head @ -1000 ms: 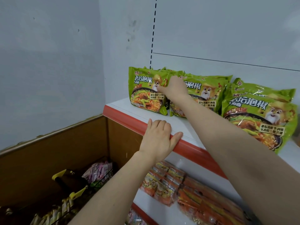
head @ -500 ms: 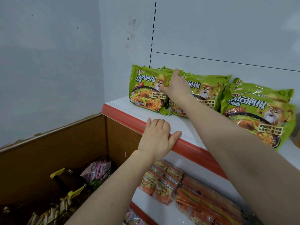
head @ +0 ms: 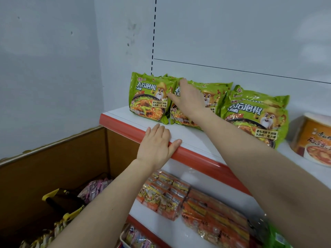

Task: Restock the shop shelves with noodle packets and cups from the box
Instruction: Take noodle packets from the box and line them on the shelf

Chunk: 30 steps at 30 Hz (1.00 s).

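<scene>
Three noodle packet stacks on top shelf, cup pack rightmost

A white top shelf with a red front edge carries green noodle packets propped upright in three groups: the left stack at its left end, the middle stack touching it, and the right stack nearer the front edge. An orange-labelled container sits further right. On the lower shelf, orange packets lie flat in rows.
</scene>
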Motion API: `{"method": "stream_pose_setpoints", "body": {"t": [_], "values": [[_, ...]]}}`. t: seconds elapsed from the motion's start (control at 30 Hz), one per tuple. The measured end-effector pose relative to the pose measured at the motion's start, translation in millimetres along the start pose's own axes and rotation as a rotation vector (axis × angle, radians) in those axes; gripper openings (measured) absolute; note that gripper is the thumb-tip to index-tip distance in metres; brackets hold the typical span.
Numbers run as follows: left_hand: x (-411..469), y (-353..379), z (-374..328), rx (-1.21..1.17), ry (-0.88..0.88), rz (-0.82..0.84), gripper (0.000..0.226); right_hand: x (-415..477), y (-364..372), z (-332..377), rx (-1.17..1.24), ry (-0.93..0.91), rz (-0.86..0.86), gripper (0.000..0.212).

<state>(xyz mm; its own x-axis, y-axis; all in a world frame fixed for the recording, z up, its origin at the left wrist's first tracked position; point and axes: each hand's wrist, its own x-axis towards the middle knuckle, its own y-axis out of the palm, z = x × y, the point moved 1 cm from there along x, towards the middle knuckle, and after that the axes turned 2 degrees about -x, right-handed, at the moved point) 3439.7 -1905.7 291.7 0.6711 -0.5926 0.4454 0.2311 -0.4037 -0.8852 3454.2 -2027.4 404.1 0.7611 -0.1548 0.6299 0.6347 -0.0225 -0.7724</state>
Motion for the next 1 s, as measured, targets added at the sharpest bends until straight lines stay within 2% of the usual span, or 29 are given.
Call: {"method": "stream_pose_setpoints", "body": {"t": [0.1,0.2,0.27,0.33,0.43,0.57,0.63,0.8,0.9,1.0], "values": [[-14,-8,-11,0.010,-0.031,-0.098,0.063,-18,-5,1,-0.008,-0.107,0.022,0.039],[-48,-3,-23,-0.011,0.085,-0.287,0.050,-38,-15,10,0.025,-0.205,-0.003,0.036],[-80,1,-28,-0.021,0.120,-0.290,0.045,-55,-18,23,0.078,-0.263,0.000,0.034],[-112,6,-27,-0.014,0.106,-0.233,0.041,-76,-16,40,0.175,-0.298,0.012,0.033],[-161,20,-16,-0.003,-0.015,-0.070,0.041,-118,7,65,0.320,-0.355,0.068,0.031],[-234,46,-8,0.019,-0.201,0.140,0.047,-192,52,87,0.399,-0.417,0.250,0.031],[-273,64,-6,0.028,-0.265,0.179,0.046,-231,74,95,0.418,-0.419,0.349,0.032],[-366,108,-6,-0.038,-0.441,0.286,0.036,-326,134,107,0.389,-0.440,0.604,0.031],[-424,141,-2,-0.066,-0.518,0.367,0.046,-381,177,108,0.352,-0.442,0.713,0.032],[-473,180,1,-0.091,-0.619,0.503,0.035,-436,222,106,0.285,-0.430,0.794,0.032]]}}
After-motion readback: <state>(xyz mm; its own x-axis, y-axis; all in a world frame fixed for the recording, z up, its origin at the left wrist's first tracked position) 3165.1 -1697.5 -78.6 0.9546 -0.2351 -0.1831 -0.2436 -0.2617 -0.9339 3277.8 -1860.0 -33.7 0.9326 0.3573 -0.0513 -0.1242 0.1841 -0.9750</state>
